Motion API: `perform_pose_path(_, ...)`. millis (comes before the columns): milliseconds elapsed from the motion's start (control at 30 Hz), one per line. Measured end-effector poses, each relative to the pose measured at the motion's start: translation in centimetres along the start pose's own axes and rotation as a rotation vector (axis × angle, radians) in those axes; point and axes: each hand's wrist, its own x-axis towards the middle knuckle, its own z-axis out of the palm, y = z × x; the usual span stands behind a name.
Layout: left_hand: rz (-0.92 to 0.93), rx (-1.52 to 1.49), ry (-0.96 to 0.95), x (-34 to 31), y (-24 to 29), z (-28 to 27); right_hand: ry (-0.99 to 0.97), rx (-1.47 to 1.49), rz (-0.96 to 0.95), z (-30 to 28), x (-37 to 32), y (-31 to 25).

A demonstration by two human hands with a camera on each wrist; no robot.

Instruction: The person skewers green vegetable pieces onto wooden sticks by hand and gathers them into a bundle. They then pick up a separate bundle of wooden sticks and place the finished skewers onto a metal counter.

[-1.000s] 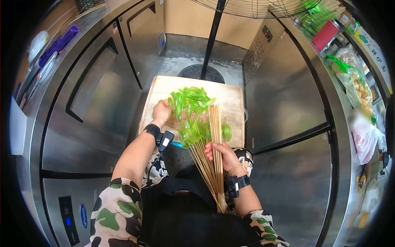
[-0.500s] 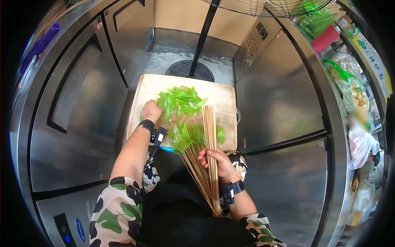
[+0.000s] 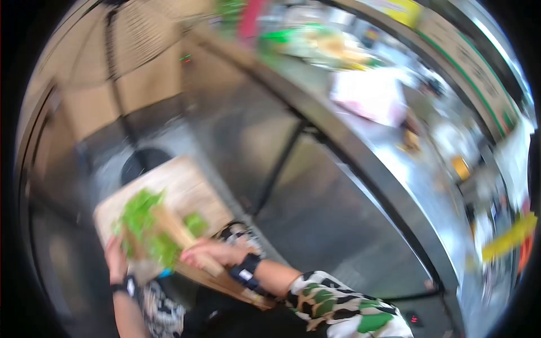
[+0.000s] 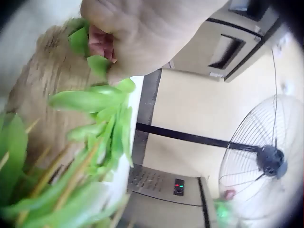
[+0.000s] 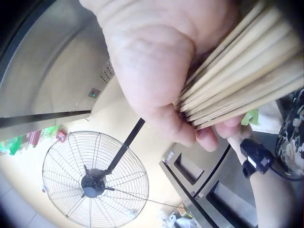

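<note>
My right hand grips a bundle of bare wooden skewers, blurred in the head view. Close up in the right wrist view, the fingers of that hand wrap round the sticks. At the left side of the wooden board is my left hand. The left wrist view has this hand with curled fingers, pinching green slices over the board. Loose green slices lie beside it. More green pieces on skewers appear nearer the camera.
Steel cabinets stand to the right, their counter holding a white bag and other bags. Behind the board are a fan's round base and pole. The fan's wire cage shows in the right wrist view.
The head view has swung to the right and blurred, so the board and both hands appear lower and further left. My right hand still grips the skewers; my left remains at the board's left side.
</note>
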Motion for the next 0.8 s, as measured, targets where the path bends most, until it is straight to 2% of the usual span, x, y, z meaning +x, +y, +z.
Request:
perform_pose_path(33,0.005,-0.031,-0.157,0.6,-0.3,-1.1,0.046,0.035,-0.005,0.3,0.0,0.1)
perform_pose_path(67,-0.058,-0.097,-0.267,-1.6,1.9,1.2,0.050,0.044,-0.001,0.0,0.0,0.2)
perform_pose_path(100,-0.093,-0.124,-0.269,-1.0,1.4,0.0,0.062,0.031,-0.001,-0.1,0.0,0.3)
perform_pose_path(133,-0.163,-0.157,-0.180,-0.8,1.3,-0.2,0.037,0.034,-0.019,-0.3,0.1,0.5)
perform_pose_path(167,-0.169,-0.138,-0.202,-1.8,2.0,0.8,0.026,0.049,-0.019,-0.7,0.5,1.0)
perform_pose_path(200,-0.174,-0.118,-0.319,-0.7,1.3,0.0,0.053,0.021,-0.045,-0.7,0.6,1.1)
perform_pose_path(233,-0.176,-0.132,-0.315,-0.5,1.0,-0.1,0.075,-0.007,-0.061,-0.5,0.5,1.1)
perform_pose_path(300,0.080,0.266,-0.345,-7.8,4.9,6.8,0.078,0.004,-0.082,-0.2,0.1,0.8)
perform_pose_path(400,0.253,0.420,-0.428,-12.0,6.5,11.3,0.064,-0.009,-0.111,0.0,-0.3,0.5)
perform_pose_path(500,-0.146,-0.055,-0.377,-8.0,4.0,10.0,0.091,-0.025,-0.112,0.5,-0.8,0.0)
perform_pose_path(533,-0.127,-0.042,-0.370,-8.8,3.8,11.0,0.093,-0.011,-0.084,0.2,-0.8,0.1)
perform_pose_path(600,-0.108,-0.033,-0.335,-8.7,3.5,12.2,-0.003,-0.228,-0.335,-2.0,0.2,1.7)
perform_pose_path(667,-0.071,-0.006,-0.187,-8.5,2.7,12.2,-0.035,-0.163,-0.259,-1.9,-0.2,1.2)
perform_pose_path(700,-0.101,-0.004,-0.141,-8.6,2.9,12.7,0.008,-0.112,-0.125,-0.6,-0.8,-0.2)
perform_pose_path(733,-0.105,-0.022,-0.121,-7.8,2.4,12.8,0.102,-0.030,-0.088,-0.3,-0.7,-0.1)
perform_pose_path(800,-0.133,-0.058,-0.083,-8.0,3.0,13.4,0.080,-0.005,-0.024,0.1,-0.6,-0.6)
